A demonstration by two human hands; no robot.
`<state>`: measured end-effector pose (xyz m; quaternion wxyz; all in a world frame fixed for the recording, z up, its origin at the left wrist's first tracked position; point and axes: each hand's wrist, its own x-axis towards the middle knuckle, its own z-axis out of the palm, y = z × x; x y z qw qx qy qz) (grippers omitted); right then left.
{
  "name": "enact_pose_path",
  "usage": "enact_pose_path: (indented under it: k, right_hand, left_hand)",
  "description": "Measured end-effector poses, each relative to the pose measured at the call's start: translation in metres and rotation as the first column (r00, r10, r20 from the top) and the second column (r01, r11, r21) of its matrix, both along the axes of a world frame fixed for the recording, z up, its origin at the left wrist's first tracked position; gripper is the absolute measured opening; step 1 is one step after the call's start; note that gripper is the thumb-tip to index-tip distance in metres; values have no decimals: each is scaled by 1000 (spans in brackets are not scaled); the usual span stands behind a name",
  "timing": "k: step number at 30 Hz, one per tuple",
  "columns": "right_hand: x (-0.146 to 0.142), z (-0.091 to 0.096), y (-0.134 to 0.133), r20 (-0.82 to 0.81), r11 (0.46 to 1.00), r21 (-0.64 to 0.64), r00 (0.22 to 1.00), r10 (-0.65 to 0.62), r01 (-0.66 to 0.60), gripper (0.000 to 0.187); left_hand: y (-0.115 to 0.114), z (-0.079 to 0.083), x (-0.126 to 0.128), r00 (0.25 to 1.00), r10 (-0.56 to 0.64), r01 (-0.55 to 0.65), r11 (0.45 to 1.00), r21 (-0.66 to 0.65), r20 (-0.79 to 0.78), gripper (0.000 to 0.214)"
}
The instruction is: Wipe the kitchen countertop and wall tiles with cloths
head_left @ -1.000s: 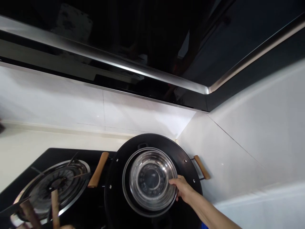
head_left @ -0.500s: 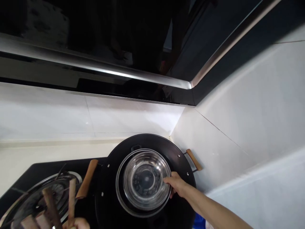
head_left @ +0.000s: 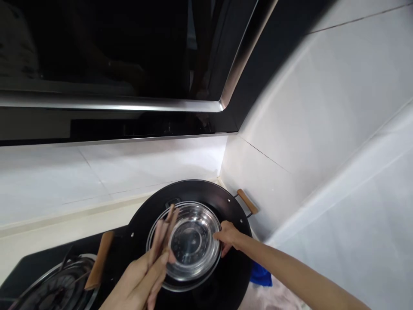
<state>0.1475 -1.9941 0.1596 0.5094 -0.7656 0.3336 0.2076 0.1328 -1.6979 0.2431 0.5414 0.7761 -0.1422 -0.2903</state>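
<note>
A shiny steel bowl (head_left: 206, 219) sits inside a larger steel-rimmed pot (head_left: 180, 287), which stands in a wide black wok (head_left: 222, 271). My right hand (head_left: 228, 237) is closed on the bowl's right rim, thumb on the inside. At the bowl's left side, my left hand (head_left: 142, 275) grips several brown sticks (head_left: 163, 230) that point up and stand over the left part of the bowl. The sticks are blurred by motion, and I cannot tell whether they touch the bowl. Their lower ends are hidden in the hand.
The wok has wooden handles at its left (head_left: 100, 260) and right (head_left: 247, 201). Left of it is a gas burner (head_left: 58, 284) on a black hob. A black range hood (head_left: 129, 122) overhangs the back. A tiled wall (head_left: 309, 142) rises at the right, with a blue cloth-like thing (head_left: 260, 275) below.
My left hand has moved right and up with the sticks, from over the burner to the bowl. My right hand keeps hold of the bowl's rim. The view has shifted and tilted.
</note>
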Motion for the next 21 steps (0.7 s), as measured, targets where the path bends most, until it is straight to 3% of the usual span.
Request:
enact_pose_path:
  k: [2, 4, 6, 8, 10, 12, 15, 18, 21]
  right_hand:
    - [-4, 11, -4, 0, 995, -39, 996, 92, -92, 14]
    - [-13, 24, -9, 82, 954, -196, 966, 245, -226, 22]
    - [-29, 35, -15, 225, 872, -413, 898, 378, -263, 32]
    - [-52, 42, -21, 390, 857, -475, 824, 410, -202, 40]
    - [-81, 46, -27, 518, 924, -336, 783, 345, -184, 42]
    - [-113, 47, -34, 579, 978, -113, 788, 207, -174, 44]
    - [-160, 45, -51, 549, 992, 119, 835, -24, -49, 53]
    - [-196, 30, -74, 526, 977, 187, 830, -185, 100, 57]
    - [-219, -3, -93, 523, 958, 140, 803, -287, 251, 57]
  left_hand:
    - [-28, 15, 14, 994, -113, 114, 993, 44, -11, 66]
    - [-50, 18, 29, 978, -203, 207, 974, 95, -51, 67]
    - [-66, 10, 45, 971, -231, 237, 953, 191, -56, 62]
    - [-75, -3, 60, 961, -275, 265, 907, 328, -17, 51]
    - [-80, -20, 73, 945, -328, 291, 845, 449, 4, 40]
    - [-82, -38, 83, 942, -336, 289, 799, 527, -8, 33]
    - [-86, -62, 92, 945, -327, 277, 744, 608, -30, 30]
    - [-89, -76, 96, 934, -357, 272, 686, 675, -13, 31]
    - [-91, -79, 97, 909, -415, 271, 634, 724, 23, 31]
